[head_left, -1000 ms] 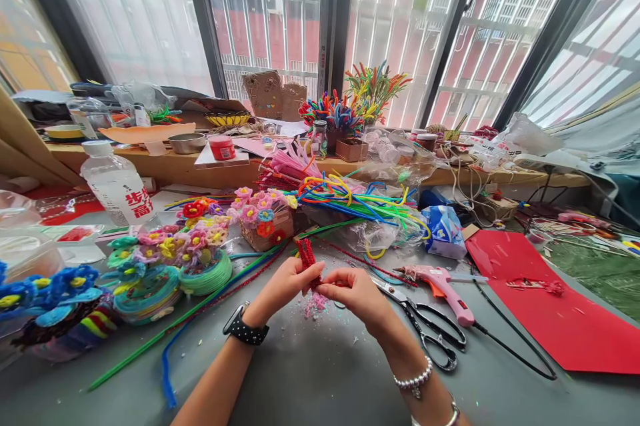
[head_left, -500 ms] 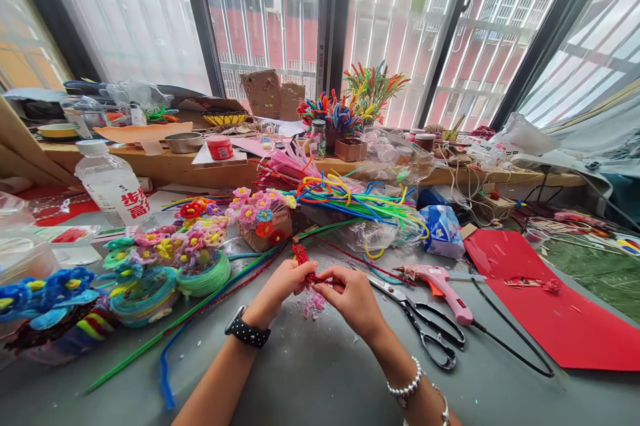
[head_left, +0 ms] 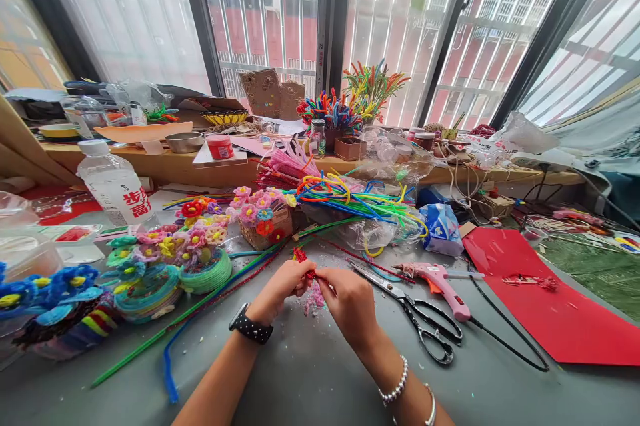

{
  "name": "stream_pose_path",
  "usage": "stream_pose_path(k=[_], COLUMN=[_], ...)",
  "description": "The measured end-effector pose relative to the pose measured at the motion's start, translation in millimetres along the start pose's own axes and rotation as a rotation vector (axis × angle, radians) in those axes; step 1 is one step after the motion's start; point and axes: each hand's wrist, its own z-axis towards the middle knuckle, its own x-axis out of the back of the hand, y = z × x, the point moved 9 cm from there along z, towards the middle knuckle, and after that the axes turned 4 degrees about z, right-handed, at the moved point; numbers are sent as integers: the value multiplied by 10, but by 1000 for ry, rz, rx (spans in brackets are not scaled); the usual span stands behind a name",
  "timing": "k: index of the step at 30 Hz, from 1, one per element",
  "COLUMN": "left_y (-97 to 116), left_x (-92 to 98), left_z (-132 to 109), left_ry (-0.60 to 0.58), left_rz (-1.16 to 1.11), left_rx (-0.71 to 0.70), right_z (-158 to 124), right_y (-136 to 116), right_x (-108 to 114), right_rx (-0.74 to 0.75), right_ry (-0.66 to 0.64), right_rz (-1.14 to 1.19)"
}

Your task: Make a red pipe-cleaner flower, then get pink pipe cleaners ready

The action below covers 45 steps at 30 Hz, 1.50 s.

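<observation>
Snugly, red pipe cleaner [head_left: 301, 255] pinched between hands [head_left: 285, 284] [head_left: 350, 303].

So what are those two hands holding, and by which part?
A red fuzzy pipe cleaner. The left hand pinches it just below its twisted upper end; the right hand pinches the stretch beside that.

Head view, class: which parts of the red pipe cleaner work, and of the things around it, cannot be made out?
The red pipe cleaner: head view; the left hand and right hand cover its lower part, so its shape and each grip are hidden.
The water bottle: head view; label print too small to read.
The blue pipe cleaner flowers: head view; cut off by the left edge.
</observation>
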Motion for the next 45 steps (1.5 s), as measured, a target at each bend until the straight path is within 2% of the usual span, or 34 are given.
stream_pose_path(k=[3, 6, 8, 12, 15, 17, 19, 23, 31, 35, 40, 45], left_y=[74, 205, 298, 409, 424, 427, 429, 405, 342, 350, 305, 281], left_x=[-2, 11, -8, -45, 7, 51, 93, 148, 189, 203, 174, 109], left_z=[-13, -64, -120, -196, -181, -162, -149, -130, -99, -112, -93, -76], left_ry=[-14, -20, -53, -104, -47, 14, 82, 177, 206, 233, 207, 132], left_rz=[-1, -40, -90, -166, -203, -178, -122, -21, 55, 71, -12, -84], left_rx=[-66, -173, -250, -362, -402, -413, -411, -369, -336, -328, -302, -293], right_z=[3, 5, -4, -80, -175, -202, -204, -177, -15, -13, -6, 8], right_y=[71, 238, 337, 401, 348, 329, 365, 495, 450, 386, 285, 276], right_x=[53, 127, 123, -125, -369, -459, -487, -440, -184, -70, 26, 60], right_rx=[-74, -266, -401, -688, -869, -910, -910, -868, -542, -453, -346, -342], right_ry=[47, 96, 105, 3, -121, -159, -147, -90, -29, 0, 32, 12], right_rz=[99, 296, 528, 1106, 1407, 1497, 1474, 1221, 710, 451, 129, 131])
